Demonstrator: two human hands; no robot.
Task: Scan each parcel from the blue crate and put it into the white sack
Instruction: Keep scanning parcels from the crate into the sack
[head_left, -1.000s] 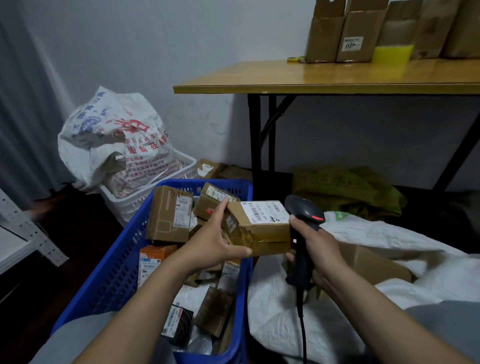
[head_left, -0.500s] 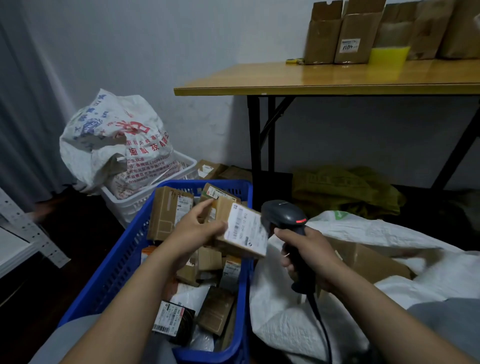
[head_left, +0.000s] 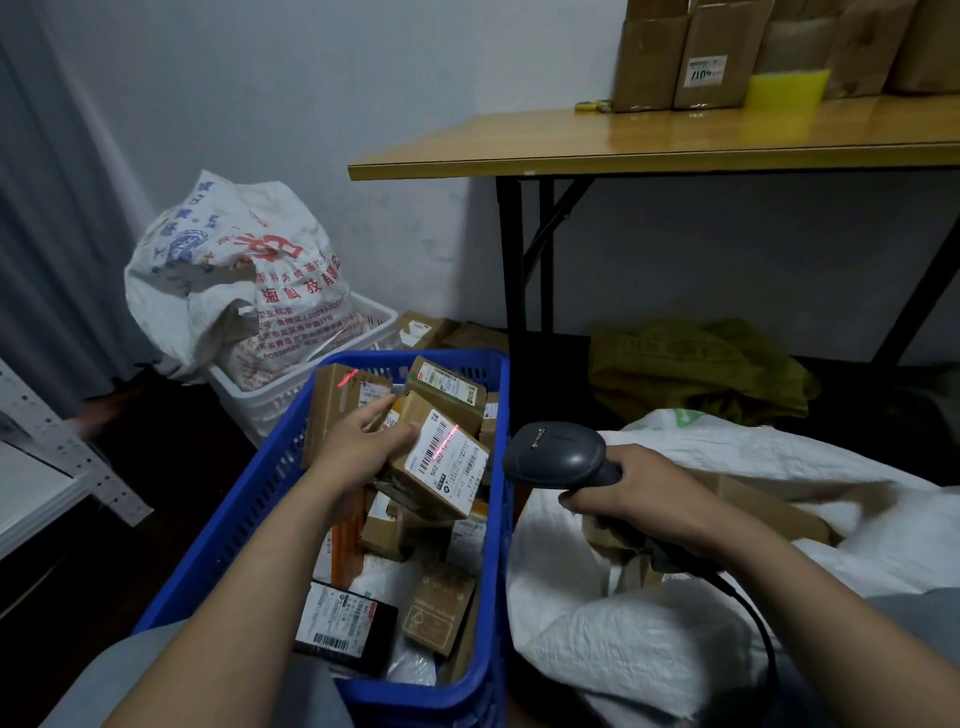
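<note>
One small brown cardboard parcel (head_left: 441, 467) is hanging tilted above the blue plastic crate (head_left: 244, 525), white barcode label facing right. The left hand (head_left: 363, 447) is gripping it by its left side, thumb and fingers curling onto the box. A red scan line (head_left: 448, 438) is glowing across that label. The right hand (head_left: 649, 493) is clenching round the handle of the black handheld barcode scanner (head_left: 563, 454), whose head is pointing left at the label from just beyond the crate's right rim, and its cable (head_left: 763, 639) is trailing down toward the lap.

Under the parcel, more cardboard boxes (head_left: 439, 608) and a black packet (head_left: 345, 629) are lying jumbled in the crate. The white woven sack (head_left: 649, 654) is lying against the crate's right side, a brown box (head_left: 753, 504) showing in its mouth.

Farther back, a printed white bag (head_left: 234, 280) is sitting in a white plastic basket (head_left: 379, 322). A crumpled olive-green bag (head_left: 696, 369) is lying under the wooden table (head_left: 623, 150), and cardboard cartons (head_left: 711, 52) are standing on top.
</note>
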